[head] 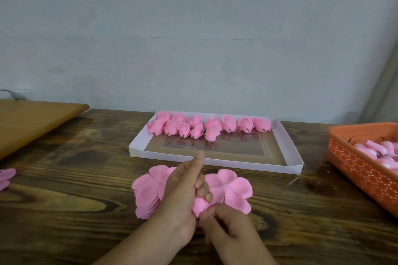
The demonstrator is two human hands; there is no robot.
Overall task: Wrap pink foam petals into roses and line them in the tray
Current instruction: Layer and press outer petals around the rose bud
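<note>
Left hand [185, 191] fingers curl round a soft pink rose bud [199, 206], largely hiding it; right hand [228, 225] fingers pinch its base, near petal stacks [147, 193].

Orange basket [364, 170] and its contents, cut off right.

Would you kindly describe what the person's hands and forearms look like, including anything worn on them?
Both the left hand and the right hand are bare: no gloves, rings, watch or bracelets show. The forearms are bare to the frame's lower edge, with no sleeve in view. The fingernails are short and look unpainted.
</note>
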